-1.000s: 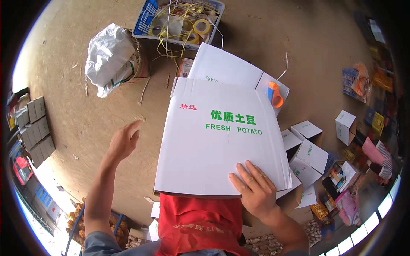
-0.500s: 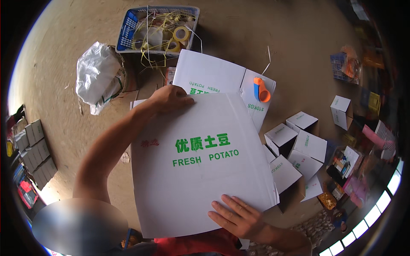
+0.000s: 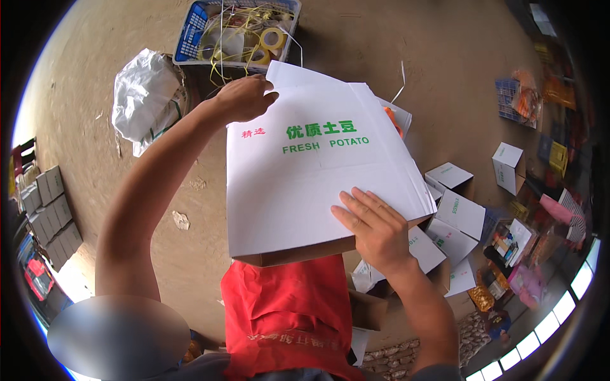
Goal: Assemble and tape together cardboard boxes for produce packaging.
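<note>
Head view: one big white carton [image 3: 318, 184], partly flat, with green and red print on top, right in the middle, with a red apron [image 3: 286, 311] just below its near edge. Near edge a bit open, like a thin mouth, with brown inside showing. Right hand [image 3: 375, 228] laid flat on the carton's near right part, palm down, fingers out straight and not closed on anything. Left hand [image 3: 248, 98] bent in over the far left corner, thumb and fingers pointing to the right. Hard to tell there: a pinch on the carton, or only a hover just above it.

Past the far edge, a second white carton [image 3: 298, 73], mostly covered. By the far right corner, an orange tool [image 3: 393, 120], only partly showing, and a thin white strap [image 3: 402, 82] sticking out. On the brown floor [image 3: 445, 63], a blue basket [image 3: 190, 32] with tape rolls [image 3: 281, 39] and yellow straps [image 3: 251, 16] beyond the far left corner, a white sack [image 3: 146, 95] to the left, and a heap of open boxes [image 3: 460, 213] off the right edge.

Could go wrong: a slide or a twist of the carton, from pressing hard with the right hand and having no good grip at the far left corner. Also a bent or squashed near edge, from too much push on that open mouth. Maybe a bump to the orange tool, from shoving the far right corner its way.
</note>
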`<state>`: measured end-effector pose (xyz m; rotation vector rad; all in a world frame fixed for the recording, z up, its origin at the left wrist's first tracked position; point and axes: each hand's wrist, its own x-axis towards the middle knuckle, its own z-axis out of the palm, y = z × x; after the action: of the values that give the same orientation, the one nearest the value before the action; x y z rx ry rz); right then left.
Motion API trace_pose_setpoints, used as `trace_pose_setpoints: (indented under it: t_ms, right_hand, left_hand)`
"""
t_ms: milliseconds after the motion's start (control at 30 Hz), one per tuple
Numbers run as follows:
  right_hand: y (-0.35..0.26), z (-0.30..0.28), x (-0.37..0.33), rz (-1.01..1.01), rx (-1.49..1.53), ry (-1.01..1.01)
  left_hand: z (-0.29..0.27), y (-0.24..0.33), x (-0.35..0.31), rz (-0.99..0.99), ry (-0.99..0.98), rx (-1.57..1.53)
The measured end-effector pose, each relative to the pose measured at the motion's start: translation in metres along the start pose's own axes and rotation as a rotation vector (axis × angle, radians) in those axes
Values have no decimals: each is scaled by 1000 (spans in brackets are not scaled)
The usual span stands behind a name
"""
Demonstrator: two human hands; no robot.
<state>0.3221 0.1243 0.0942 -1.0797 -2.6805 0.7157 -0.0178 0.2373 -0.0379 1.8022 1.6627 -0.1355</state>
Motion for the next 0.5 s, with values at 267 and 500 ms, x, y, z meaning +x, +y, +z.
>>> trace_pose_setpoints:
  t_ms: [267, 500]
  right_hand:
    - [107, 28, 125, 422, 64, -90]
    - [117, 25, 129, 422, -106, -231]
  left_hand:
    - [0, -46, -94, -97, 97, -934]
    - [43, -9, -144, -201, 182, -620]
